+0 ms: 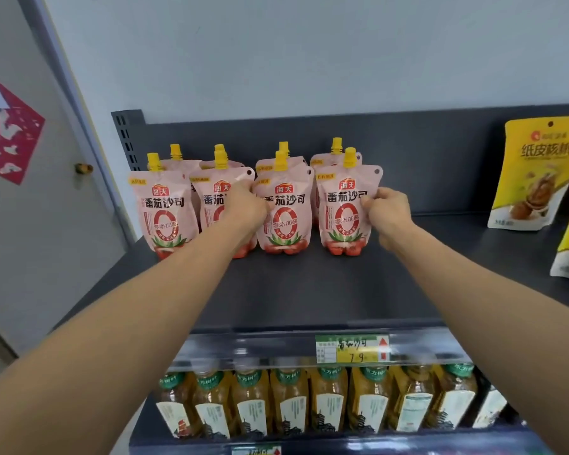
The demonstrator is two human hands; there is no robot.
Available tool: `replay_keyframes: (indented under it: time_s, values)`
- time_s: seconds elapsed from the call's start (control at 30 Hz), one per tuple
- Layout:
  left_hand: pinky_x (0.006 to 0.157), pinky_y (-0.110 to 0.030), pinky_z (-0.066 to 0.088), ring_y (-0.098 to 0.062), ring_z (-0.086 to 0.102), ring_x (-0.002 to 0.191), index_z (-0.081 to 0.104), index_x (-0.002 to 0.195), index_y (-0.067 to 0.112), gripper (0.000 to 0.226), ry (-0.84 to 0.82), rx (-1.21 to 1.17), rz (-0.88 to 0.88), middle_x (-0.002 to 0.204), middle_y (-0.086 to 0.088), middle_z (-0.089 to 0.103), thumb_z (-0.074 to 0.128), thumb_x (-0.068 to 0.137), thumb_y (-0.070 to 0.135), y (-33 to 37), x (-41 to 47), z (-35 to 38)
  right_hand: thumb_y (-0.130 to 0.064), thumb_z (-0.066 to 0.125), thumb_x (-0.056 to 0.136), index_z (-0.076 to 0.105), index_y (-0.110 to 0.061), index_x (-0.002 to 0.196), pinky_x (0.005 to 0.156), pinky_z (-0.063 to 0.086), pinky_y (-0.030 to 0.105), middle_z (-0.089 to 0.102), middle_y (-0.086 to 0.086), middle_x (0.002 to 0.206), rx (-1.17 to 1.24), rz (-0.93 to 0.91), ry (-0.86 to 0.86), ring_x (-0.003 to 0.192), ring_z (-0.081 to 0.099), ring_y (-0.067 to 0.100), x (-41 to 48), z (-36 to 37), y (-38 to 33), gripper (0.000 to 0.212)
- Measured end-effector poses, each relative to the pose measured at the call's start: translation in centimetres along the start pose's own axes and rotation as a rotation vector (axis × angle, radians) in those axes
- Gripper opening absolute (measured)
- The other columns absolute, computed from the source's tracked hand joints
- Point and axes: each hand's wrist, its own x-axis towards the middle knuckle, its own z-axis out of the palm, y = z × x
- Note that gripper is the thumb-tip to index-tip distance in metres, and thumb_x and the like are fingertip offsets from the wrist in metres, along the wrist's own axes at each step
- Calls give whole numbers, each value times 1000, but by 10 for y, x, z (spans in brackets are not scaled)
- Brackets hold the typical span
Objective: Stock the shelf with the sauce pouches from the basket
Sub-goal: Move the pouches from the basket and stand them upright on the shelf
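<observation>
Several pink tomato-sauce pouches with yellow caps stand upright in two rows at the back left of the dark grey shelf. My left hand is closed on the right edge of the second front pouch, between it and the third front pouch. My right hand pinches the right edge of the rightmost front pouch. The leftmost front pouch stands untouched. The back-row pouches are mostly hidden behind the front ones. The basket is not in view.
Yellow snack bags stand at the shelf's right end. A price tag sits on the shelf's front rail. Tea bottles fill the shelf below. A door with a knob is at the left.
</observation>
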Motion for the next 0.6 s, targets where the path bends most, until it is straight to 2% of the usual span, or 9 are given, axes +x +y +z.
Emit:
replay_keyframes:
  time_s: [0.13, 0.3, 0.4, 0.47, 0.6]
  values:
    - [93, -40, 50, -28, 55, 115, 48, 121, 8, 49, 7, 184, 35, 124, -11, 58, 69, 77, 3, -2, -3, 6, 5, 48, 89, 56, -13, 97, 51, 48, 19, 64, 0, 89, -25, 14, -37, 74, 62, 10, 0, 3, 0, 22]
    - [91, -38, 49, -28, 54, 116, 41, 121, 7, 52, 32, 323, 53, 126, -12, 54, 71, 78, 9, 1, -6, 11, -1, 58, 88, 52, -11, 105, 72, 50, 28, 64, 8, 116, -81, 63, -61, 99, 61, 21, -1, 5, 6, 20]
    - [91, -40, 51, -28, 55, 114, 36, 122, 7, 56, 34, 298, 66, 125, -13, 53, 71, 78, 6, 2, -9, 11, -1, 59, 88, 52, -8, 113, 71, 50, 28, 63, 10, 120, -85, 53, -46, 101, 62, 21, -1, 5, 6, 27]
    - [85, -34, 50, -25, 55, 112, 34, 122, 7, 58, 32, 256, 66, 123, -11, 52, 71, 77, 4, 2, -11, 9, -2, 59, 88, 50, -7, 119, 70, 50, 26, 62, 10, 122, -102, 39, -26, 100, 61, 19, -2, 5, 6, 33]
    - [78, -31, 49, -25, 57, 108, 38, 118, 6, 51, 26, 170, 12, 118, -11, 54, 69, 78, 3, 3, -17, 1, -8, 55, 90, 43, -7, 131, 82, 49, 31, 54, 10, 130, -293, -27, 152, 114, 54, 24, -12, -1, 5, 42]
